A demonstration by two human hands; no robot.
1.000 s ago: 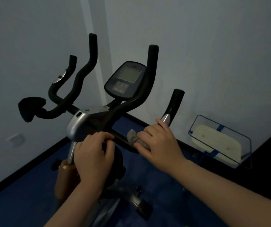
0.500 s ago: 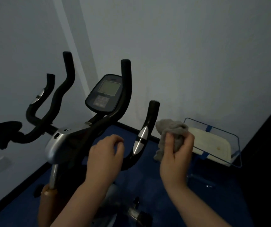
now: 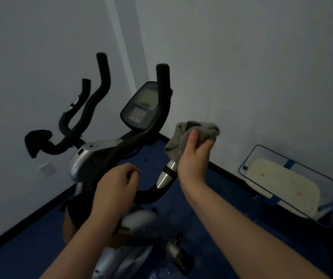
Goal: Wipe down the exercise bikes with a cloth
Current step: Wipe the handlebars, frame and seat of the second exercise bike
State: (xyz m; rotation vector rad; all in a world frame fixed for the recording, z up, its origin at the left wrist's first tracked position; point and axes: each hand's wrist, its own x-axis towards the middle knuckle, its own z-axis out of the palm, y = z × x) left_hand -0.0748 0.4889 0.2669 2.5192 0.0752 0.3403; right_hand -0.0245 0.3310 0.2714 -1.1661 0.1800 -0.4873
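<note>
**Cloth wrapped over the right handlebar grip**

Head view: the exercise bike (image 3: 101, 158) stands in a dim room against pale walls, its black handlebars curving up and away. The right hand (image 3: 193, 160) grips a grey cloth (image 3: 183, 137), fingers and thumb curled round it, and holds it over the top of the near right handlebar grip (image 3: 166, 174), whose silver band shows just below the cloth. The left hand (image 3: 115, 188) rests on the low curved bar near the bike's middle, fingers curled round the bar. The console (image 3: 141, 105) sits between the two tall handlebar posts, tilted toward the camera. To the far right, a blue-framed clear tray (image 3: 330, 190) holds a pale pad, well apart from the bike, above the blue floor (image 3: 222, 208).
</note>
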